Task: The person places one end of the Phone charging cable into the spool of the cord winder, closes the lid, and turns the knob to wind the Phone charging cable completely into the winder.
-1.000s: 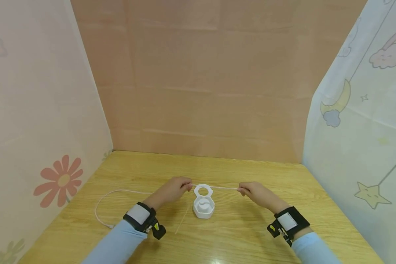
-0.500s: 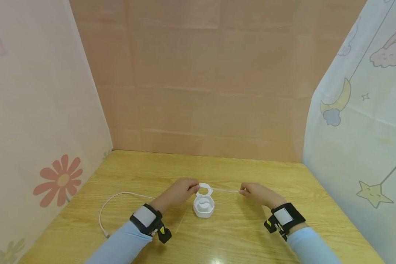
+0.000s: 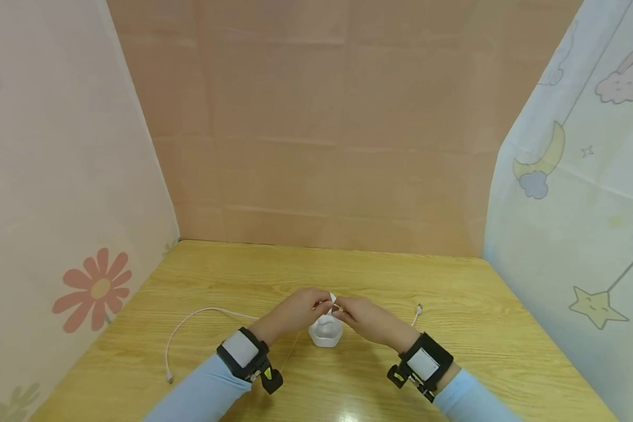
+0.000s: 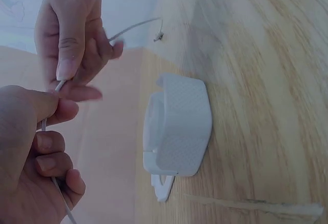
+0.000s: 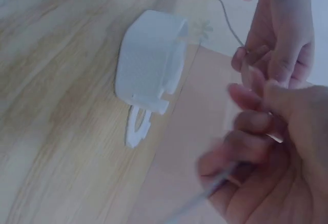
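A thin white cable (image 3: 211, 309) runs through both hands, with one connector (image 3: 169, 376) lying at the left and the other (image 3: 419, 308) at the right. My left hand (image 3: 300, 309) pinches the cable between thumb and index finger. Close beside it, my right hand (image 3: 371, 320) pinches the same cable, the two sets of fingertips nearly meeting. Below them stands a white hexagonal case (image 3: 325, 336); its hinged ring-shaped lid (image 4: 163, 188) is swung open at the back. The hands hide most of that lid in the head view.
A thin pale strip (image 3: 292, 349) lies on the wooden table (image 3: 232, 266) left of the case. A brown sheet (image 3: 327, 146) hangs behind, and printed cloths (image 3: 74, 176) stand at both sides.
My right hand has moved left along the cable to meet my left hand, which has shifted slightly right. The right connector now shows beyond my right wrist.
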Demonstrator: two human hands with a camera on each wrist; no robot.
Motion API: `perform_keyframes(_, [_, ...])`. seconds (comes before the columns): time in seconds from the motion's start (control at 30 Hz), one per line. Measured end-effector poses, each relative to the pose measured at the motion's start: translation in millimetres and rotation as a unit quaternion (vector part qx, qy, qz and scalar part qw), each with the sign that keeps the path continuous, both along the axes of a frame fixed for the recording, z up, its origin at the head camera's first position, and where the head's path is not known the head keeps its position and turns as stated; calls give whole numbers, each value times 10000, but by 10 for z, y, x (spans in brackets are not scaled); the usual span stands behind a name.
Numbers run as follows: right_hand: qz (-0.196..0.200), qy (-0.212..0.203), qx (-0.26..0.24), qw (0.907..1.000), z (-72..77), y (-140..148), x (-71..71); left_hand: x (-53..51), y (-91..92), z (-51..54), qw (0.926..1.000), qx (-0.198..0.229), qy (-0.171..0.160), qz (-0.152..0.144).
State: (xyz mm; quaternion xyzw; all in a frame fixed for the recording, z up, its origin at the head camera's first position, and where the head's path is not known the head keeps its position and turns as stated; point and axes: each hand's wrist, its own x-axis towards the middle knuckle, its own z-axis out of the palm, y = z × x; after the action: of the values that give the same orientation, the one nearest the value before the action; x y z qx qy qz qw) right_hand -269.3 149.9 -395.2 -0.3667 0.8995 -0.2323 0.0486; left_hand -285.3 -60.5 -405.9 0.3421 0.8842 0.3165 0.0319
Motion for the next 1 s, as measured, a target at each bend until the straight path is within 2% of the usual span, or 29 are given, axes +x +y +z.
perform_keyframes(0.2, [4,437,-193,9989,-13,60,0,12,31,4,9999,72,-10,-124])
perform_keyframes(0.33, [47,442,-151,9989,-32,118,-38,5,51,-26,9998,81,83,-184])
perform_keyframes(0.5, [-43,512,-7,9987,-70,243,-93,-18,20,-71,9999,116,-62,-92])
perform_keyframes(0.67, [-105,369,47,9993,-120,467,-120,-59,-82,-114,10000,5,-29,95])
perform_keyframes(0.87, [-177,430,108,9989,-194,733,-171,-121,-218,-139,9997,-22,-58,245])
perform_keyframes(1.0, [-247,114,92,9996,-231,879,-199,-147,-260,-155,9997,-26,-73,241])
